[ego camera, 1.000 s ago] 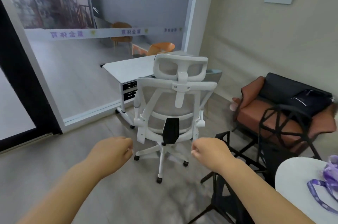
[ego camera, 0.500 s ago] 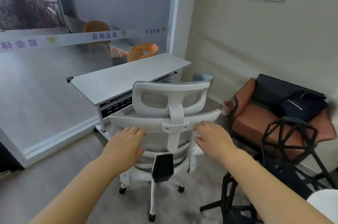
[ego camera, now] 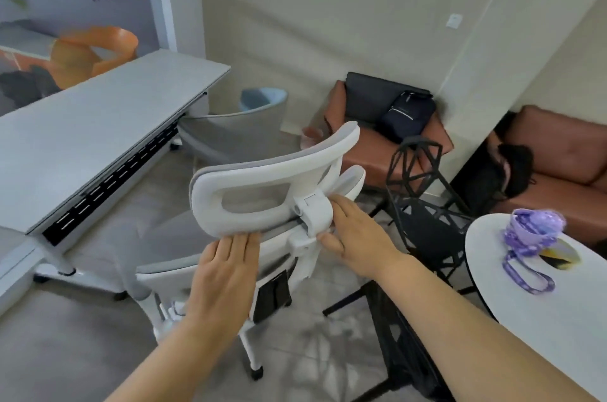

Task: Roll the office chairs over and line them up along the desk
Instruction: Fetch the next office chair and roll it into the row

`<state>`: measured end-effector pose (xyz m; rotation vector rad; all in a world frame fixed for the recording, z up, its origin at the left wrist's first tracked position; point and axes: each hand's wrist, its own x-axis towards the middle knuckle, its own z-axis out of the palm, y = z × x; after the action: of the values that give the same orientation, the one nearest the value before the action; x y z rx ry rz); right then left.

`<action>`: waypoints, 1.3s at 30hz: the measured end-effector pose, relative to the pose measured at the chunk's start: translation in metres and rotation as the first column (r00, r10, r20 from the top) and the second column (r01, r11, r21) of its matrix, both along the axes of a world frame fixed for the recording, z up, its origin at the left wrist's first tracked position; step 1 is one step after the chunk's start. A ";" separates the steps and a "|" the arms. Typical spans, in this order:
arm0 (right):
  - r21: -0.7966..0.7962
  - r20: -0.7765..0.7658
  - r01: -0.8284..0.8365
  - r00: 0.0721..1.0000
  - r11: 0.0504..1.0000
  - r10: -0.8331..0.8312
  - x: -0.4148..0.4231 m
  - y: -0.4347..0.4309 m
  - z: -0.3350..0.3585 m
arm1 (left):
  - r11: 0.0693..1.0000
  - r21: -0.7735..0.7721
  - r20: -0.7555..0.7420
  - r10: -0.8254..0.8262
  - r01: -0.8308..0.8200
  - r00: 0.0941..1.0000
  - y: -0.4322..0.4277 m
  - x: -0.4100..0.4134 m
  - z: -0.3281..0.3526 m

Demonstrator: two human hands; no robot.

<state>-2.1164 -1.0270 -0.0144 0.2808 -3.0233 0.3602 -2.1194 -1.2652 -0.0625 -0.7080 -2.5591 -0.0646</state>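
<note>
The bench (ego camera: 98,125) is the biggest thing here, a long grey top on a castored frame running away to the left of both hands. The white office chair (ego camera: 174,237) stands directly under the hands, near the bench's edge but not yet squared to it; its back is slewed so the headrest (ego camera: 230,185) points off to the right.

The chair looks light, a plastic frame with mesh, and should roll easily on its castors and swivel readily, so a one-sided push would likely spin it. The stiff top rail of the back is the place to hold; the headrest looks hinged and may give.

The left hand (ego camera: 223,277) lies flat, fingers straight, tips on that rail just under the headrest, gripping nothing. The right hand (ego camera: 358,237) is also open, fingers laid along the rail by the headrest bracket, thumb spread below.

The floor (ego camera: 82,336) is smooth and grey. Beyond the right hand sits a brown sofa (ego camera: 368,152); to its right, a round white table (ego camera: 525,303). A black wire chair (ego camera: 423,178) stands close beside the right hand, a likely snag. A grey chair (ego camera: 236,132) sits beyond the hands at the bench end.
</note>
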 end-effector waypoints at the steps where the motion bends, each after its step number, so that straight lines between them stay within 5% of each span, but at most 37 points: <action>1: -0.004 0.014 0.023 1.000 1.000 -0.023 0.005 -0.005 0.001 | 1.000 0.001 0.004 -0.005 0.005 1.000 -0.004 0.002 -0.001; 6: -0.019 -0.010 0.068 0.998 0.998 -0.068 0.032 -0.039 0.001 | 0.998 0.063 0.103 -0.029 0.022 0.994 -0.031 0.014 0.002; 13: -0.045 -0.114 0.174 0.977 0.984 -0.178 0.100 -0.104 -0.014 | 0.983 0.148 0.035 -0.118 0.111 0.992 -0.087 0.050 0.005; 29: 0.085 -0.145 0.299 0.948 0.951 -0.285 0.279 -0.275 -0.014 | 0.980 0.110 0.208 -0.185 0.165 0.960 -0.267 0.163 0.020; 39: 0.067 -0.300 0.558 0.802 0.827 -0.517 0.371 -0.410 -0.042 | 0.920 0.054 0.195 -0.391 0.388 0.900 -0.400 0.193 0.025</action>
<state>-1.7451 -1.4372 -0.0567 -0.4879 -2.6938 0.0330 -1.9263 -1.6647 -0.0377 -1.2590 -2.5590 -0.3003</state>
